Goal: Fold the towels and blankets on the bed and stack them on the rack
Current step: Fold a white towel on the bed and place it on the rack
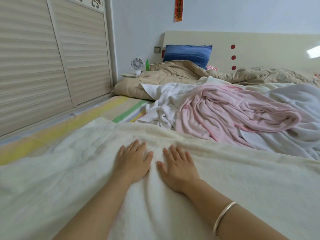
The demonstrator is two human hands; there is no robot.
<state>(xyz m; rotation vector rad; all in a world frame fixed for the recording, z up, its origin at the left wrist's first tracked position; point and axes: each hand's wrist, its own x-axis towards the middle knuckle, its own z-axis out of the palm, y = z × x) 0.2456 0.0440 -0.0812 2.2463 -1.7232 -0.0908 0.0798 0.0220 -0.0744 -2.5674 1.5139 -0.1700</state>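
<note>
A cream fleece blanket (233, 179) lies spread flat across the near part of the bed. My left hand (132, 160) and my right hand (178, 168) rest palm down on it side by side, fingers apart, holding nothing. Behind them lie a crumpled pink blanket (230, 110), a rumpled white towel (164, 101) to its left and a pale white blanket (294, 122) at the right. No rack is in view.
A tan quilt (169, 73) is bunched by the headboard (259, 47) with a blue pillow (187, 53). The striped sheet (69, 125) shows at the left. A small fan (137, 64) and a green bottle (147, 64) stand on the nightstand. Wardrobe doors (52, 58) line the left.
</note>
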